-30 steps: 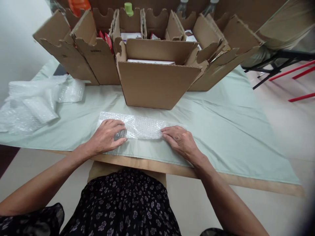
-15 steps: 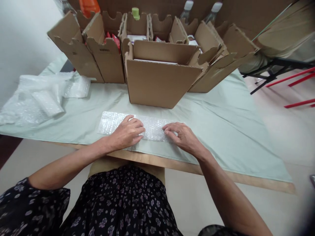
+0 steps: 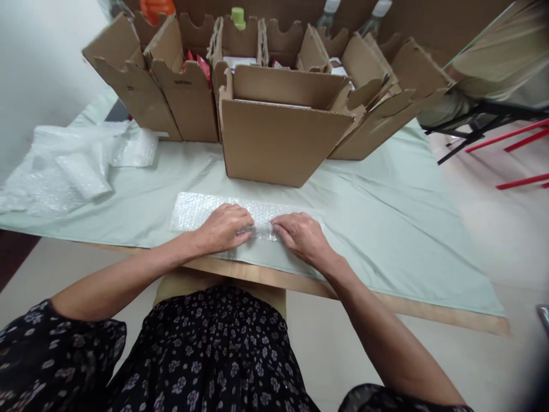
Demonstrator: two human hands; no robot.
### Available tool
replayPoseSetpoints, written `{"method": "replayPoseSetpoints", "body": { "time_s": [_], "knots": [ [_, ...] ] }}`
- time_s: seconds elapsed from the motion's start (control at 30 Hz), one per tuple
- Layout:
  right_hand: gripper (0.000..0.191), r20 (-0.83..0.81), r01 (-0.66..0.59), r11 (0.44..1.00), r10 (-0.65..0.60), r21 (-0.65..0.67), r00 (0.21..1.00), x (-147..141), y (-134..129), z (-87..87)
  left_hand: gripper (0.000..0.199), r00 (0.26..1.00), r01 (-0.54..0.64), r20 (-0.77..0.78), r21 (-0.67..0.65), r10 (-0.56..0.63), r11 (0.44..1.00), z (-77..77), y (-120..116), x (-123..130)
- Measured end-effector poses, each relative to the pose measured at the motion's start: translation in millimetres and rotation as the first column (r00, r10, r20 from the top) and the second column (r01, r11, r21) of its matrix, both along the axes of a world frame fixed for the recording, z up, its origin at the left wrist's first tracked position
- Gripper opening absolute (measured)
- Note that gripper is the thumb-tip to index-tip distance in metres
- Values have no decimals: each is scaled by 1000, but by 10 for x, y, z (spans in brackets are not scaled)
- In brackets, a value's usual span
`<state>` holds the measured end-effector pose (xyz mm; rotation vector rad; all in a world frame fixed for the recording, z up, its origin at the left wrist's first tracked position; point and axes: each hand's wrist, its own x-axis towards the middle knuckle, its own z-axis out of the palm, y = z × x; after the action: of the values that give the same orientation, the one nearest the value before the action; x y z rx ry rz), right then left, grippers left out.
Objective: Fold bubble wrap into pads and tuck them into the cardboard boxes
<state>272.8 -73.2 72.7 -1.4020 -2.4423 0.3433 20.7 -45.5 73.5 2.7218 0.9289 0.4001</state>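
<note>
A long, flat strip of clear bubble wrap [image 3: 195, 210] lies on the pale green cloth near the table's front edge. My left hand [image 3: 226, 228] rests on its middle, with fingers curled and thumb and fingertips pinching the near edge. Just to the right, my right hand [image 3: 300, 233] pinches the same strip between thumb and fingers. A short stretch of wrap shows between the two hands. The part of the strip under each palm is hidden.
Several open cardboard boxes [image 3: 283, 143] stand in a row behind the strip. More crumpled bubble wrap [image 3: 64, 169] lies at the left. Bottles [image 3: 328, 17] stand behind the boxes. A wooden table edge [image 3: 266, 277] runs in front.
My right hand has moved left along the strip, closer to my left hand. My left hand's fingers have drawn in closer to the wrap's near edge.
</note>
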Motion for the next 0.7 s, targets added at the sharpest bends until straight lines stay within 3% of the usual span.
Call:
{"method": "replayPoseSetpoints", "body": {
  "time_s": [0.13, 0.3, 0.37, 0.47, 0.57, 0.7],
  "knots": [
    [24, -7, 21, 993, -22, -114, 1000, -4, 88, 136, 20, 997, -75, -23, -93, 73, 993, 111, 100, 39],
    [32, 51, -26, 996, 22, 81, 998, 44, -64, 122, 24, 993, -114, -46, -150, 108, 982, 349, 226, 55],
    [24, 79, 39, 990, -50, 133, 996, 182, -122, 123, 22, 992, -112, -64, -107, 106, 988, 427, 291, -39],
    [20, -10, 173, 976, -174, 135, 985, 488, -202, 250, 16, 978, -181, -120, -54, 173, 982, 536, 369, -327],
    [17, -201, 295, 955, -288, 7, 936, 765, -313, 497, 12, 947, -319, -89, -169, 308, 933, 721, 360, -697],
    [24, -490, 290, 936, -352, -201, 798, 905, -371, 717, 4, 902, -385, -13, -475, 431, 792, 1077, 288, -1016]
  ]
}}
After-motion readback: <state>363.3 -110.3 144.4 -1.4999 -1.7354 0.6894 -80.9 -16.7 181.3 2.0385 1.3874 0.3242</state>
